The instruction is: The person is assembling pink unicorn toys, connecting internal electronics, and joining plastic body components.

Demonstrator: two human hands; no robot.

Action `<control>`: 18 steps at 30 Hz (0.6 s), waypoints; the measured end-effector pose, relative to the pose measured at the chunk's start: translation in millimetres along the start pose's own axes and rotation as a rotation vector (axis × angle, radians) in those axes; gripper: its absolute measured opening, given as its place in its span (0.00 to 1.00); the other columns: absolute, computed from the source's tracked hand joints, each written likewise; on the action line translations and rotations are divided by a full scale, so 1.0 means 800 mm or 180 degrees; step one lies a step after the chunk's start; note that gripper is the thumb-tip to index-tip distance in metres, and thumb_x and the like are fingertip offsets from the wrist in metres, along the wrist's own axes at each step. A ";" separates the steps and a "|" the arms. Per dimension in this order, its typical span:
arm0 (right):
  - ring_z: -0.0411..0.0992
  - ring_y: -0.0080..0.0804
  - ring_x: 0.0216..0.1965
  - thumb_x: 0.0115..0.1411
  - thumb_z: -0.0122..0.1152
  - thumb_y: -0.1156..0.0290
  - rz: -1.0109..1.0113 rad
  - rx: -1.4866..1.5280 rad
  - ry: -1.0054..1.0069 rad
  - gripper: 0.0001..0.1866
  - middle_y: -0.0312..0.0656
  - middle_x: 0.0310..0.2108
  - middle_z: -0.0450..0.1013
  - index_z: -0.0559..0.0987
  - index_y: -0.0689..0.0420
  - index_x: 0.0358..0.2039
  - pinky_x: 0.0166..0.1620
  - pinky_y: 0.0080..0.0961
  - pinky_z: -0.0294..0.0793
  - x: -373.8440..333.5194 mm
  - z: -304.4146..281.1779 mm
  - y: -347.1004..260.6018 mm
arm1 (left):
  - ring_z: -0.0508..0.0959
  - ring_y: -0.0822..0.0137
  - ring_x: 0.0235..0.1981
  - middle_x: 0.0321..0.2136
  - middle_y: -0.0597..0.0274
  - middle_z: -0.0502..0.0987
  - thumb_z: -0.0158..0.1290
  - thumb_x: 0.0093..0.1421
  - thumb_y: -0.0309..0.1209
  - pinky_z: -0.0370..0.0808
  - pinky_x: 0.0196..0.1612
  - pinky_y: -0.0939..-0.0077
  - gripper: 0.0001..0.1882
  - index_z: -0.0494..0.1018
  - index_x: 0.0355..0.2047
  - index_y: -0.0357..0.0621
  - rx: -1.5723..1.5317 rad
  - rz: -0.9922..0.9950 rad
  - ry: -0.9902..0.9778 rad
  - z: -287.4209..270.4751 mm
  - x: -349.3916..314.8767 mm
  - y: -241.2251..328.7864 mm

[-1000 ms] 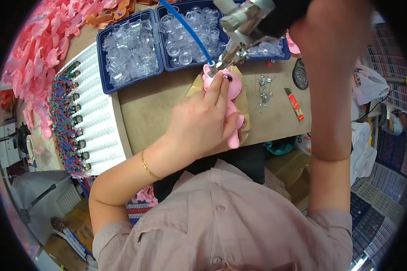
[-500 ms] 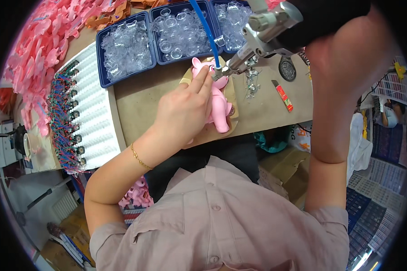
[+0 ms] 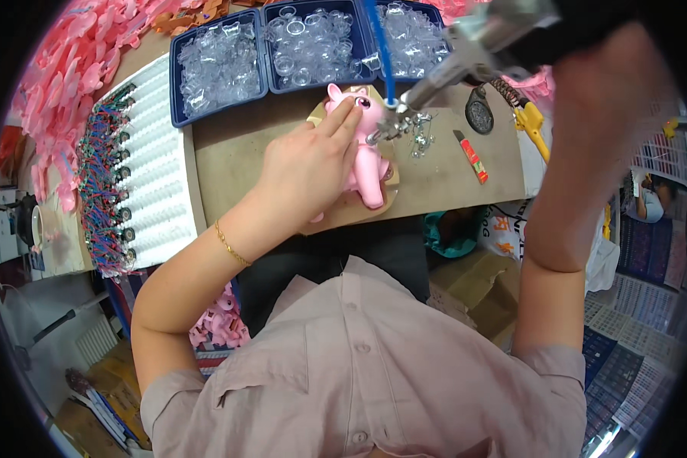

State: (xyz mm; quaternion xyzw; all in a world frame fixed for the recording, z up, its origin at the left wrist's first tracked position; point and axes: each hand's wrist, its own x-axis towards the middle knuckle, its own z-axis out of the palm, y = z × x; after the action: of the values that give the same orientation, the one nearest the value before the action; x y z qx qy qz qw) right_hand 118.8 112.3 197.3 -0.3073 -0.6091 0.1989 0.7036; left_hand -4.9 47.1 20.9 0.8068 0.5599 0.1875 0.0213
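A pink toy animal [image 3: 369, 169] with ears and a dark eye lies on a tan block [image 3: 391, 197] at the table's near edge. My left hand [image 3: 307, 156] holds it down from the left, with fingers stretched over its head; the thumb is hidden. In my right hand [image 3: 614, 84], at upper right, is a metal power screwdriver [image 3: 466, 61] with a dark grip; hand and tool are blurred. The tool's tip meets the toy around its neck. A blue hose [image 3: 382, 53] runs up from near the tip.
Blue bins [image 3: 261, 55] of clear plastic parts line the back. To the left lie a white ridged tray [image 3: 156, 172], bundled wires [image 3: 103, 183] and heaped pink parts [image 3: 61, 99]. On the right are loose screws [image 3: 420, 137], a red cutter [image 3: 472, 156] and a dark oval object [image 3: 478, 111].
The screwdriver's tip has shifted from beside the toy's head down toward its neck. My left hand keeps its place on the toy, while the whole view has shifted slightly.
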 end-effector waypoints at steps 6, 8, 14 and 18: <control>0.67 0.24 0.17 0.60 0.54 0.51 0.0270 0.0370 -0.0293 0.24 0.40 0.17 0.67 0.72 0.63 0.39 0.22 0.19 0.67 -0.019 -0.014 -0.021 | 0.79 0.62 0.29 0.54 0.62 0.72 0.48 0.59 0.35 0.78 0.31 0.72 0.18 0.73 0.49 0.43 -0.0073 0.0149 0.0179 0.005 -0.003 -0.006; 0.67 0.24 0.17 0.60 0.54 0.51 0.0380 0.0481 -0.0370 0.24 0.40 0.17 0.67 0.72 0.63 0.39 0.22 0.19 0.67 -0.028 -0.021 -0.023 | 0.79 0.62 0.29 0.53 0.61 0.72 0.48 0.59 0.34 0.78 0.31 0.71 0.18 0.73 0.49 0.43 -0.0019 0.0170 0.0009 0.001 0.000 -0.004; 0.67 0.24 0.17 0.60 0.54 0.50 0.0735 0.0821 -0.0633 0.24 0.39 0.17 0.67 0.72 0.63 0.40 0.22 0.19 0.67 -0.044 -0.035 -0.017 | 0.79 0.61 0.31 0.53 0.59 0.72 0.50 0.55 0.33 0.78 0.32 0.73 0.22 0.71 0.50 0.40 -0.0047 0.0224 -0.0065 0.000 0.002 -0.003; 0.66 0.24 0.17 0.60 0.53 0.50 0.0988 0.1071 -0.0956 0.25 0.39 0.17 0.67 0.72 0.63 0.41 0.22 0.19 0.67 -0.043 -0.029 -0.015 | 0.79 0.62 0.37 0.54 0.57 0.71 0.50 0.52 0.32 0.77 0.34 0.75 0.26 0.68 0.53 0.37 0.0193 0.0424 -0.0008 0.003 -0.002 -0.007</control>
State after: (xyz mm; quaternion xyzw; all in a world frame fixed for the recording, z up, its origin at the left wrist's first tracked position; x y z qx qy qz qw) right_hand 134.6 76.6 178.1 -0.2427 -0.6106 0.4462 0.6076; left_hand -9.4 47.9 16.6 0.8428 0.5103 0.1705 -0.0150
